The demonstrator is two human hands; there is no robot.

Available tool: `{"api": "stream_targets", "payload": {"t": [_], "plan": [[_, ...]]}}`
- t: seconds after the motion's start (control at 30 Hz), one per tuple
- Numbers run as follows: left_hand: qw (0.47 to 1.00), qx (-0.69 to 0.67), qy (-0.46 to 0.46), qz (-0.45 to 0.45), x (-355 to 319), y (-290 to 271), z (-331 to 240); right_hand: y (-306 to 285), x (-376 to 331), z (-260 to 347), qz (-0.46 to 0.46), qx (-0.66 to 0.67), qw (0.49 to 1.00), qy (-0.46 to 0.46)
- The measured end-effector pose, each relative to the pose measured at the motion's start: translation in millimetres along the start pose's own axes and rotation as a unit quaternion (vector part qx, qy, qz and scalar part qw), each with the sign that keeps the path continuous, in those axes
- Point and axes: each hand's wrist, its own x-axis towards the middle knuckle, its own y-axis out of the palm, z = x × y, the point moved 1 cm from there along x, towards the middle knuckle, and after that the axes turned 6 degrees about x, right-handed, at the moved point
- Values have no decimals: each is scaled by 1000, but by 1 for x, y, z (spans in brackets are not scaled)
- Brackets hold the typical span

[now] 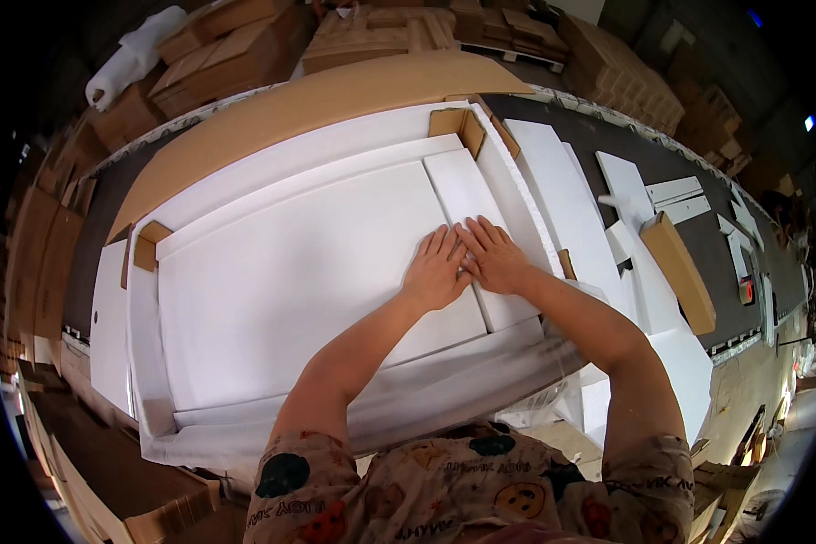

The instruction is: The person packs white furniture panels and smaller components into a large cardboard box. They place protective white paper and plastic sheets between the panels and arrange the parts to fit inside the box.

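A large open carton lined with white foam (143,358) lies before me. Inside it sits a wide white panel (308,281), with a narrower white foam strip (462,186) along its right side. My left hand (438,269) rests flat on the panel near its right edge, fingers stretched out. Beside it, my right hand (493,257) lies flat on the strip, and the two hands touch at the fingers and thumbs. Neither hand holds anything. Brown cardboard corner pieces (151,245) stand in the carton's far corners. Clear plastic film (408,408) bunches along its near side.
The carton's brown flap (326,95) is folded back on the far side. White boards (562,204) and a brown cardboard strip (678,272) lie to the right on a dark conveyor (725,258), near a tape roll (746,291). Stacked cardboard boxes (231,54) stand behind.
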Motion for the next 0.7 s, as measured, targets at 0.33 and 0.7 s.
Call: {"api": "stream_targets", "payload": {"t": [0.33, 0.7], "plan": [[987, -111, -19, -116, -1, -3, 7, 8, 0, 0, 51, 32, 997, 43], [997, -72, -32, -11, 3, -3, 2, -23, 5, -3, 107, 100, 989, 20]]}}
